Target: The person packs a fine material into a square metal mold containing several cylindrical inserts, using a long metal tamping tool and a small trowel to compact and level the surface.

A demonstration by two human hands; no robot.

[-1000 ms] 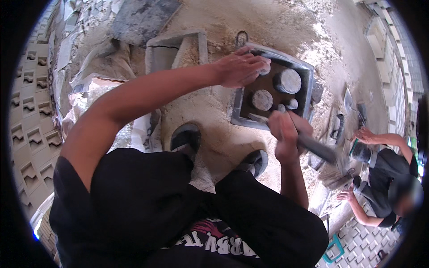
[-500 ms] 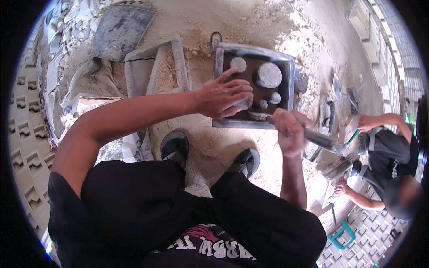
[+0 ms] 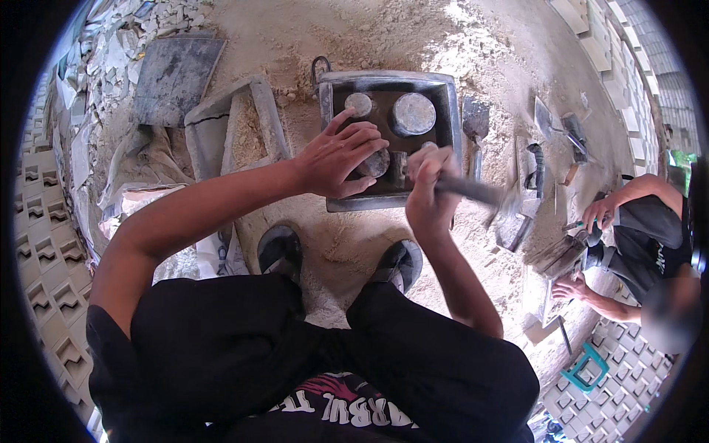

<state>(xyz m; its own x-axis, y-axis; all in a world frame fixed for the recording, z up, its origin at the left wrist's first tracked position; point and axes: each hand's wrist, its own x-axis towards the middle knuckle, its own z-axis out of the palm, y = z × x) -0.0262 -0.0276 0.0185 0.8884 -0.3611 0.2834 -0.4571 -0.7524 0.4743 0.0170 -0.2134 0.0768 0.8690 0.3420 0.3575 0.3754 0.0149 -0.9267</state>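
A dark rectangular mould box (image 3: pixel 391 77) lies on the ground in front of me, with round pegs standing inside it. My left hand (image 3: pixel 343 156) reaches over its left wall, fingers spread. Its fingers lie over a grey round peg (image 3: pixel 375 164), and one fingertip is at a smaller pale peg (image 3: pixel 359 105). The large round peg (image 3: pixel 413 114) stands to the far right inside. My right hand (image 3: pixel 430 184) is wrapped round a hand tool with a dark handle (image 3: pixel 469 189), blurred by motion. The tool's flat end (image 3: pixel 399 170) appears low inside the box; its exact kind is unclear.
A cracked grey frame (image 3: pixel 258 111) and a dark square slab (image 3: pixel 177 80) lie to the left. Trowels and other tools (image 3: pixel 532 166) are scattered on the right. A co-worker (image 3: pixel 642 236) crouches at the right near a teal stool (image 3: pixel 587 368). My shoes (image 3: pixel 279 251) stand close to the box.
My view has shifted, so the box sits farther left. My right hand has moved the tool inward over the box's near right corner. The left hand stays over the peg.
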